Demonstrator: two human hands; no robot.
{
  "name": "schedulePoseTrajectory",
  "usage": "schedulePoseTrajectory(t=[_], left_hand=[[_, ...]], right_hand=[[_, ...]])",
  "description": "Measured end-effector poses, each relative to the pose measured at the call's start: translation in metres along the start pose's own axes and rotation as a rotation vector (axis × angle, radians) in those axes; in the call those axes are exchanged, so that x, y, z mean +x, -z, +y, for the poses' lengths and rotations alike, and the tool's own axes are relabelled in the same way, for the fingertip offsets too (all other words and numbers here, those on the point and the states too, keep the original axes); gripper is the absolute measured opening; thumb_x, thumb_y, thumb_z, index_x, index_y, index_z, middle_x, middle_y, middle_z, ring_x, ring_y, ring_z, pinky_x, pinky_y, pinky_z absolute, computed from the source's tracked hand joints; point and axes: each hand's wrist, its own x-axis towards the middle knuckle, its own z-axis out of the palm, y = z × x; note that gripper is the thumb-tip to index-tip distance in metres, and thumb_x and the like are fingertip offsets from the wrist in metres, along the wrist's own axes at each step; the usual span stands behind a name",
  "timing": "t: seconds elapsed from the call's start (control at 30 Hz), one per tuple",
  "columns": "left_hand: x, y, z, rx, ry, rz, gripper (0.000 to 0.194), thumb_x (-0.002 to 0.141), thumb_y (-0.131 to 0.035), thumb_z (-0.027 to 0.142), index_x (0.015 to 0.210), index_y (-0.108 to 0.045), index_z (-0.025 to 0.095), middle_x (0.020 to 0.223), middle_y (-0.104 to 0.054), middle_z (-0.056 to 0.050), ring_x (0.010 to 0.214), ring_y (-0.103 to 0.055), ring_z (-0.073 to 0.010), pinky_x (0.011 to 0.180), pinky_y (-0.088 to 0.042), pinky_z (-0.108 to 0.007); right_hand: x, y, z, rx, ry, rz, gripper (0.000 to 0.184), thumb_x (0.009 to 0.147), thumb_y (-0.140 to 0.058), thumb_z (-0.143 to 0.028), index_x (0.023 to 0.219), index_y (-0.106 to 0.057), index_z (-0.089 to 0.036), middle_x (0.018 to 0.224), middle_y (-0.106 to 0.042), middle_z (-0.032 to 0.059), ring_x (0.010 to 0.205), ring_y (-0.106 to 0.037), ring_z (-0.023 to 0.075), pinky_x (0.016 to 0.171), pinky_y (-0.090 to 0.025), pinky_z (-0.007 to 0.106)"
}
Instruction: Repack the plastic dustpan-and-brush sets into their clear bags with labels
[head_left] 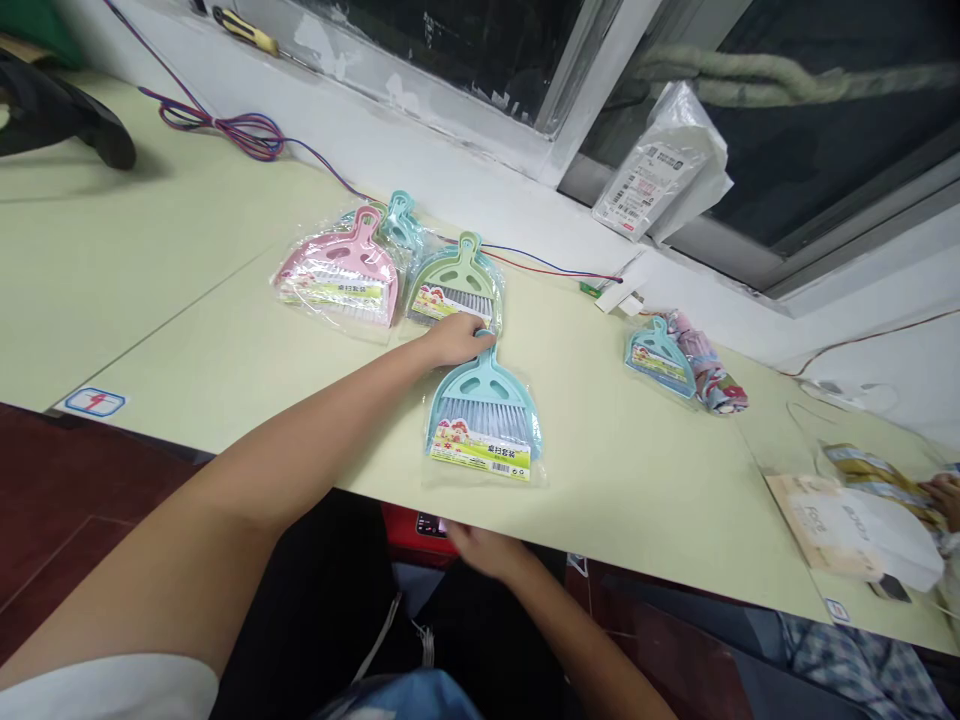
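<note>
The left hand [456, 340] has its grip closed on the handle of the blue set [484, 378], which is on the table [585, 480], near the front edge. Its yellow-green label [469, 450] shows bold characters, upside down in this view, and a barcode. Farther back lie the pink set [330, 247] and the green set [456, 268], also labelled. The right hand [487, 552] is below the table edge, beside a phone [429, 524]; whether its grip holds this phone, I cannot tell.
</note>
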Motion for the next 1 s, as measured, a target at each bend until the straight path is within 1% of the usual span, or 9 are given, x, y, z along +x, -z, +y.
schedulePoseTrajectory(t=[0.1, 0.17, 0.3, 0.37, 0.47, 0.53, 0.63, 0.83, 1.0], left_hand=[[0.001, -0.002, -0.003, -0.026, -0.024, 0.003, 0.033, 0.089, -0.058, 0.046, 0.067, -0.052, 0.023, 0.072, -0.064, -0.005, 0.067, -0.057, -0.0207, 0.063, -0.035, -0.034], [0.001, -0.002, -0.004, -0.07, -0.023, 0.002, 0.032, 0.09, -0.058, 0.044, 0.067, -0.052, 0.023, 0.07, -0.065, -0.004, 0.066, -0.058, -0.02, 0.063, -0.037, -0.034], [0.002, 0.0, -0.005, -0.19, 0.011, 0.004, 0.032, 0.093, -0.058, 0.042, 0.069, -0.057, 0.022, 0.062, -0.062, -0.002, 0.062, -0.061, -0.0189, 0.063, -0.042, -0.032], [0.004, 0.001, -0.005, -0.229, 0.033, 0.034, 0.032, 0.094, -0.057, 0.042, 0.07, -0.059, 0.021, 0.057, -0.059, 0.0, 0.058, -0.06, -0.0182, 0.062, -0.043, -0.032], [0.005, 0.003, -0.004, -0.26, 0.073, 0.105, 0.033, 0.095, -0.057, 0.041, 0.07, -0.061, 0.02, 0.054, -0.058, -0.001, 0.055, -0.059, -0.0177, 0.061, -0.044, -0.032], [0.006, 0.004, -0.004, -0.298, 0.107, 0.167, 0.03, 0.095, -0.056, 0.039, 0.074, -0.065, 0.02, 0.055, -0.06, -0.002, 0.055, -0.059, -0.0182, 0.062, -0.046, -0.032], [0.007, 0.007, -0.006, -0.382, 0.173, 0.244, 0.026, 0.096, -0.055, 0.036, 0.084, -0.069, 0.019, 0.056, -0.062, -0.003, 0.052, -0.06, -0.019, 0.062, -0.049, -0.034], [0.01, 0.012, -0.011, -0.552, 0.255, 0.341, 0.021, 0.098, -0.054, 0.033, 0.088, -0.066, 0.019, 0.061, -0.062, -0.005, 0.054, -0.063, -0.0194, 0.062, -0.054, -0.036], [0.014, 0.014, -0.011, -0.719, 0.294, 0.393, 0.02, 0.1, -0.055, 0.031, 0.089, -0.065, 0.017, 0.073, -0.065, -0.008, 0.062, -0.068, -0.0196, 0.067, -0.059, -0.039]], right_hand=[[-0.023, 0.012, -0.016, 0.065, 0.236, -0.284, 0.026, 0.098, -0.067, -0.04, 0.081, -0.071, -0.02, 0.078, -0.071, 0.0012, 0.07, -0.065, 0.0152, 0.063, -0.049, 0.026], [-0.033, 0.052, -0.03, 0.122, 0.357, -0.303, 0.029, 0.1, -0.062, -0.044, 0.086, -0.072, -0.021, 0.079, -0.072, 0.0018, 0.071, -0.064, 0.015, 0.064, -0.046, 0.027], [-0.01, 0.158, -0.02, 0.215, 0.141, 0.187, 0.033, 0.104, -0.057, -0.045, 0.083, -0.071, -0.023, 0.076, -0.071, 0.0024, 0.068, -0.062, 0.0148, 0.066, -0.048, 0.029], [0.018, 0.186, 0.009, 0.383, 0.032, 0.439, 0.044, 0.101, -0.059, -0.056, 0.073, -0.066, -0.022, 0.069, -0.068, 0.0026, 0.06, -0.06, 0.015, 0.059, -0.049, 0.029], [0.053, 0.184, 0.056, 0.655, -0.031, 0.804, 0.048, 0.09, -0.067, -0.067, 0.072, -0.063, -0.023, 0.053, -0.056, -0.0025, 0.045, -0.053, 0.0143, 0.046, -0.045, 0.029], [0.061, 0.17, 0.076, 0.67, -0.068, 0.811, 0.048, 0.089, -0.068, -0.068, 0.073, -0.065, -0.022, 0.05, -0.054, -0.0036, 0.042, -0.052, 0.0141, 0.044, -0.045, 0.029], [0.056, 0.159, 0.083, 0.53, -0.1, 0.762, 0.05, 0.09, -0.065, -0.069, 0.074, -0.067, -0.022, 0.053, -0.059, -0.0018, 0.045, -0.056, 0.015, 0.046, -0.047, 0.029], [0.046, 0.17, 0.082, 0.162, -0.108, 0.793, 0.048, 0.099, -0.056, -0.058, 0.069, -0.067, -0.022, 0.058, -0.064, -0.0004, 0.056, -0.061, 0.0163, 0.062, -0.053, 0.03], [0.055, 0.173, 0.106, 0.27, -0.289, 0.908, 0.041, 0.096, -0.059, -0.054, 0.072, -0.067, -0.022, 0.058, -0.065, -0.0002, 0.055, -0.063, 0.0179, 0.06, -0.055, 0.031]])
